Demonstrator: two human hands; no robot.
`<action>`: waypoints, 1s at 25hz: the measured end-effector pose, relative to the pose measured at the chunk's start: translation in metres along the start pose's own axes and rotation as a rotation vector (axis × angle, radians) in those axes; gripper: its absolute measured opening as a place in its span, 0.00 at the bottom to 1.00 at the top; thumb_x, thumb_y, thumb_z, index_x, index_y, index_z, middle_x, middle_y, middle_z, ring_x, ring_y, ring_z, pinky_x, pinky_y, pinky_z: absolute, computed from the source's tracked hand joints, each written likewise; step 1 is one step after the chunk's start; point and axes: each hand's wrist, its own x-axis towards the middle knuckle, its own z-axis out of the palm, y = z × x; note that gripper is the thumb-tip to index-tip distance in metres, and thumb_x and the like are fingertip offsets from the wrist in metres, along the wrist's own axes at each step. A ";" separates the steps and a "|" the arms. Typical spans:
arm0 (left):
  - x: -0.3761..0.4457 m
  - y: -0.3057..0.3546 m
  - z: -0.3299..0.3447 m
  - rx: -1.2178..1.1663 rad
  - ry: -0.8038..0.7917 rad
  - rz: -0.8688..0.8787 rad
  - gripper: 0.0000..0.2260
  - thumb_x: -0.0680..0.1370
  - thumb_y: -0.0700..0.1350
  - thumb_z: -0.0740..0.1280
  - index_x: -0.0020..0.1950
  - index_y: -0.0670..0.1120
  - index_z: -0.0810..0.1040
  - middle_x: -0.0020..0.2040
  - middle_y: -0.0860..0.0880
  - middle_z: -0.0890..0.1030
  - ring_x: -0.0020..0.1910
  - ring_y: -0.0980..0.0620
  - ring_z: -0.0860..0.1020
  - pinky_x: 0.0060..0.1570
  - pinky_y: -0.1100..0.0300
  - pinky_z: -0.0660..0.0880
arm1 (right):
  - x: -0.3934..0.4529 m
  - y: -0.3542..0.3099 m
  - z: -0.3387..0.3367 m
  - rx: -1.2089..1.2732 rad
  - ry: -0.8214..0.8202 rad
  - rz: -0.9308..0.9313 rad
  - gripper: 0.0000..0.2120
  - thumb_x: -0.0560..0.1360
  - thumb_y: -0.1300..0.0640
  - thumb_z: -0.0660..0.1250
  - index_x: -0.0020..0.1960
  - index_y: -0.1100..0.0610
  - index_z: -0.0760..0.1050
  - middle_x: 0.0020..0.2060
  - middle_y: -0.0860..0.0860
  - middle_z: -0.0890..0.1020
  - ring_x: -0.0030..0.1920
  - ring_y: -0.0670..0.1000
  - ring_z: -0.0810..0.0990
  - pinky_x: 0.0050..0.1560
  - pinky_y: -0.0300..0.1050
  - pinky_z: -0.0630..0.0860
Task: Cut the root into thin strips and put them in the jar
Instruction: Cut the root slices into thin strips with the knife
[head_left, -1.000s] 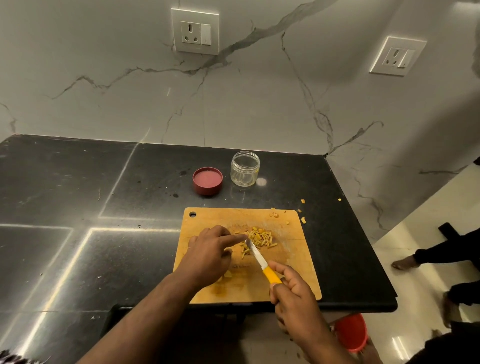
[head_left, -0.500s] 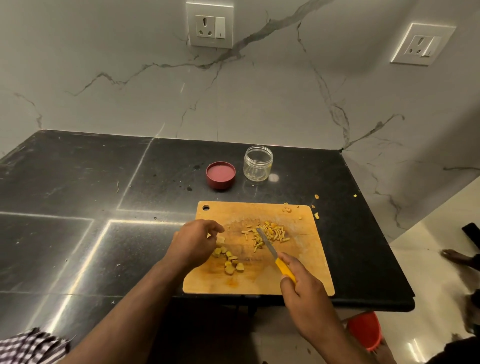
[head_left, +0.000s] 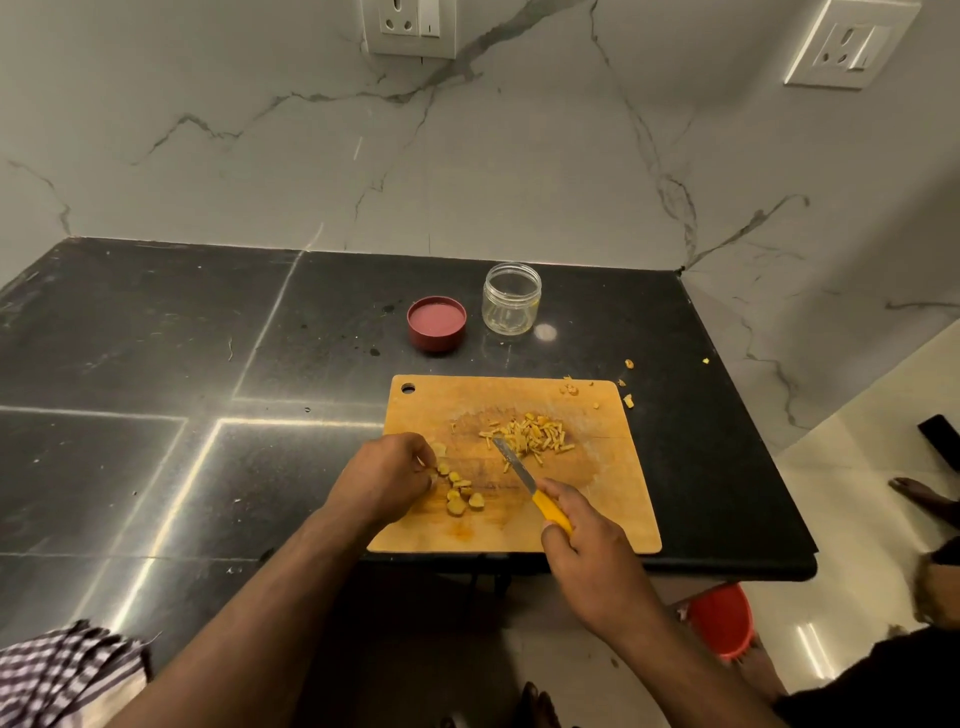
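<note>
A wooden cutting board (head_left: 613, 499) lies at the front edge of the black counter. On its middle sits a pile of thin yellow root strips (head_left: 532, 436). Several round root slices (head_left: 460, 493) lie at the board's left side. My left hand (head_left: 384, 475) is curled over the slices, its fingertips pinching one. My right hand (head_left: 587, 551) grips the yellow handle of a small knife (head_left: 524, 480), whose blade points up-left to the edge of the strip pile. An empty clear jar (head_left: 511, 298) stands upright behind the board.
A dark red lid (head_left: 436, 323) lies upside down left of the jar. Small root scraps (head_left: 627, 400) dot the counter by the board's far right corner. A red bucket (head_left: 719, 626) stands on the floor below the counter, and another person's foot (head_left: 919, 496) shows at right.
My left hand moved from the strip pile back to the slices at the board's left and closed its fingertips on one. The knife stayed near the strips. The camera tilted and shifted.
</note>
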 end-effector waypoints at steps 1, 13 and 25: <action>-0.001 0.000 0.000 -0.004 0.002 -0.002 0.05 0.78 0.47 0.71 0.54 0.53 0.82 0.50 0.52 0.81 0.47 0.53 0.77 0.41 0.59 0.72 | -0.001 0.000 0.000 0.004 -0.003 -0.001 0.22 0.81 0.58 0.58 0.74 0.46 0.66 0.41 0.42 0.74 0.31 0.36 0.74 0.29 0.33 0.68; 0.005 0.020 0.011 -0.124 0.069 0.093 0.05 0.81 0.43 0.66 0.55 0.52 0.79 0.53 0.52 0.83 0.47 0.57 0.78 0.37 0.65 0.71 | -0.009 0.006 -0.001 0.032 0.014 -0.001 0.22 0.81 0.59 0.59 0.74 0.47 0.67 0.40 0.45 0.77 0.30 0.39 0.74 0.28 0.36 0.69; 0.030 0.033 0.027 -0.062 0.050 0.035 0.13 0.80 0.42 0.68 0.64 0.50 0.81 0.57 0.50 0.83 0.50 0.53 0.78 0.48 0.58 0.79 | -0.001 0.014 -0.007 0.041 -0.030 -0.037 0.22 0.81 0.58 0.58 0.74 0.47 0.65 0.42 0.44 0.77 0.32 0.39 0.74 0.30 0.37 0.70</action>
